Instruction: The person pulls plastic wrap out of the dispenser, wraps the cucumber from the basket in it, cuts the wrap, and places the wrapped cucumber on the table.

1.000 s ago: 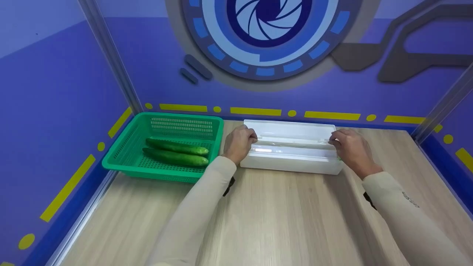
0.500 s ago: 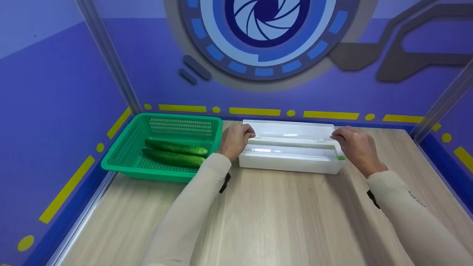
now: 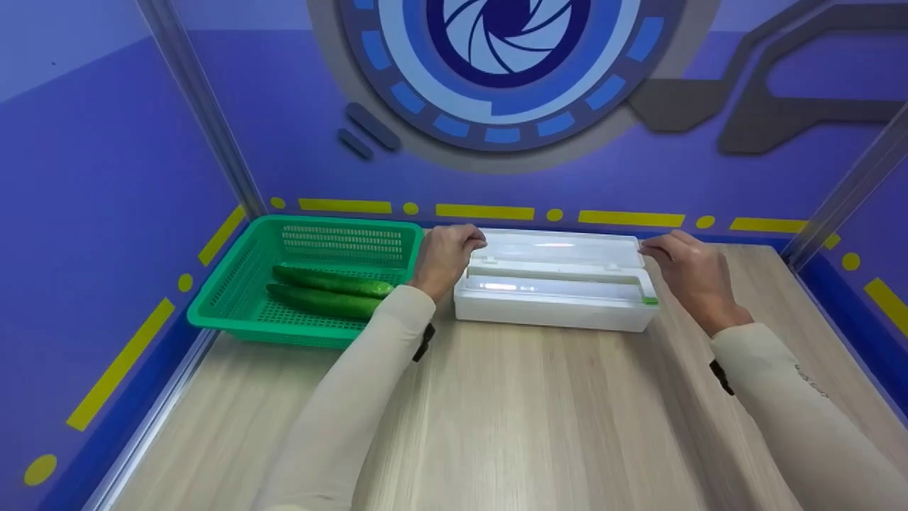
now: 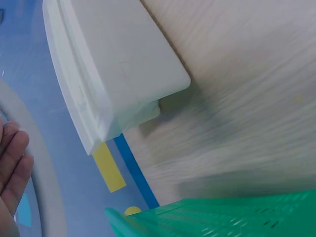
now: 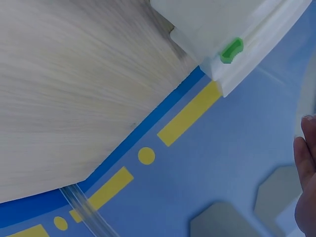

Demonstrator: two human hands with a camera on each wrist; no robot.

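Note:
A white plastic-wrap dispenser box [image 3: 553, 314] stands near the back wall with its lid tipped back. A clear roll [image 3: 546, 288] lies inside, and a green piece [image 5: 232, 50] sits at the right end. My left hand [image 3: 447, 259] and right hand [image 3: 695, 277] are at the two back corners, thumbs and fingers pinched. Between them, a glint shows clear plastic wrap [image 3: 555, 245] held in front of the lid; its edges are hard to see. In the wrist views only parts of the left hand [image 4: 12, 168] and right hand [image 5: 307, 177] appear.
Left of the box is a green mesh basket [image 3: 213, 291] holding two cucumbers, an upper one [image 3: 333, 280] and a lower one [image 3: 323, 301]. My left forearm overlaps the basket's right front corner. Blue-purple walls [image 3: 92, 213] bound the wooden table [image 3: 539, 411] at the back and sides.
Both hands have risen and moved slightly apart, from the box's middle to the lid's upper edge. The glint on the wrap has moved up with them. Basket and cucumbers have not moved.

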